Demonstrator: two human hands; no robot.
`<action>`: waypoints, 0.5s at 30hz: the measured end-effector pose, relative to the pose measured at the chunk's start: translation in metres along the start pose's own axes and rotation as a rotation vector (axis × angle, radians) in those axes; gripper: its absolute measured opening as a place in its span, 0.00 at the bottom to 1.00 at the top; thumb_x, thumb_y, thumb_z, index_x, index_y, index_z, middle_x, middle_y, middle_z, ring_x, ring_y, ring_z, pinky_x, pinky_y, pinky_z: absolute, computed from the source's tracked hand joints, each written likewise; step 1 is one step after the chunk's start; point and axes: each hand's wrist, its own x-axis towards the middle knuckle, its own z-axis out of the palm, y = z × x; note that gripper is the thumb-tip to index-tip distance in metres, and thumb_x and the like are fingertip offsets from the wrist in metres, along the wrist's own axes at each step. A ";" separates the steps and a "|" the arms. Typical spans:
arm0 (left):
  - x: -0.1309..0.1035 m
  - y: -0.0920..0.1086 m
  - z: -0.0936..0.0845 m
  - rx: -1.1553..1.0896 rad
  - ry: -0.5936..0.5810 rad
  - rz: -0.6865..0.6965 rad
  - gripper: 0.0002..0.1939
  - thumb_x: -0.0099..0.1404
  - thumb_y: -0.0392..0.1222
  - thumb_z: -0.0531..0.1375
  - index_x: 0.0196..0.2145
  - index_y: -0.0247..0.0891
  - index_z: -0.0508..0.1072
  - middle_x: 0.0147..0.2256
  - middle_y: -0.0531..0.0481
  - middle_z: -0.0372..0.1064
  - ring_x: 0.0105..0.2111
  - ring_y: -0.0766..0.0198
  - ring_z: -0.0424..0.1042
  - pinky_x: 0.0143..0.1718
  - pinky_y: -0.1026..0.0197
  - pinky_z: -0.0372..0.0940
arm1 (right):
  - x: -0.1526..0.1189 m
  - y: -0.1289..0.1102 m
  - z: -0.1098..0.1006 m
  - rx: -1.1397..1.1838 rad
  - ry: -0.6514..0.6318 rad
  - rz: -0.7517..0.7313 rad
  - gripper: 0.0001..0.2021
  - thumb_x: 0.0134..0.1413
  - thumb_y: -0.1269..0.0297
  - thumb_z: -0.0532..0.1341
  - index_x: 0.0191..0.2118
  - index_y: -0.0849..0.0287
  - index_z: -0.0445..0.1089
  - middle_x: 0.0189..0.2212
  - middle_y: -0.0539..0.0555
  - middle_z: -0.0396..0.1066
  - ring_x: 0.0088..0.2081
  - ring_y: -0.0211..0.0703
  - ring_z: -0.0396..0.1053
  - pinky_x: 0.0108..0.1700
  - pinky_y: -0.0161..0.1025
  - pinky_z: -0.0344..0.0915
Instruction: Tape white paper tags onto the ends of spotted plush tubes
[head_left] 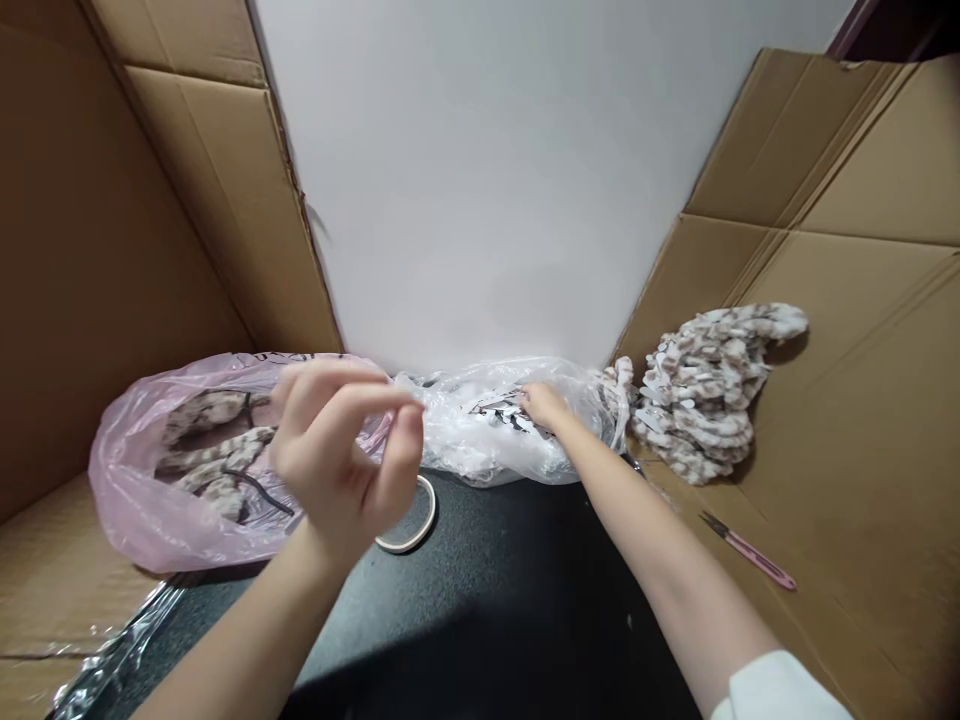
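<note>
My left hand (341,450) is raised close to the camera, thumb tip pressed to the fingertips. Anything pinched there is too small or blurred to make out. Stretched forward, my right hand (544,406) reaches into a clear plastic bag (465,440), its fingers closed down among white and dark flat pieces (510,412). What those fingers grip is hidden. Behind my left hand lies a pink plastic bag (127,500) holding fluffy brown-and-white bands (221,455). A cream ring (427,530), partly covered by my left hand, rests on the dark table.
A pile of fluffy brown-and-white bands (705,390) with white tags sits on cardboard (847,430) at right. Pink-handled thread snips (750,552) lie nearer. Cardboard walls (202,140) flank both sides, a white panel (487,180) stands behind, and the dark table (450,600) is in front.
</note>
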 end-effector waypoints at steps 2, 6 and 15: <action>0.021 -0.015 0.011 0.140 -0.145 -0.042 0.09 0.61 0.42 0.56 0.24 0.40 0.69 0.26 0.49 0.66 0.30 0.59 0.66 0.37 0.54 0.61 | -0.001 0.004 -0.005 0.063 0.020 0.015 0.13 0.63 0.61 0.59 0.50 0.60 0.68 0.50 0.57 0.68 0.47 0.46 0.70 0.48 0.49 0.69; 0.027 -0.076 0.005 0.391 -0.725 -0.492 0.14 0.60 0.50 0.54 0.30 0.39 0.72 0.30 0.46 0.73 0.32 0.54 0.71 0.33 0.58 0.61 | -0.001 0.012 -0.015 0.229 0.098 0.048 0.12 0.62 0.62 0.59 0.49 0.61 0.68 0.50 0.57 0.68 0.49 0.47 0.69 0.50 0.50 0.68; 0.014 -0.150 -0.024 0.396 -0.864 -1.005 0.16 0.45 0.53 0.65 0.16 0.38 0.68 0.27 0.36 0.74 0.43 0.33 0.70 0.45 0.47 0.62 | -0.006 0.001 -0.041 0.791 0.113 0.114 0.12 0.61 0.59 0.60 0.39 0.65 0.69 0.30 0.51 0.70 0.29 0.36 0.69 0.33 0.37 0.70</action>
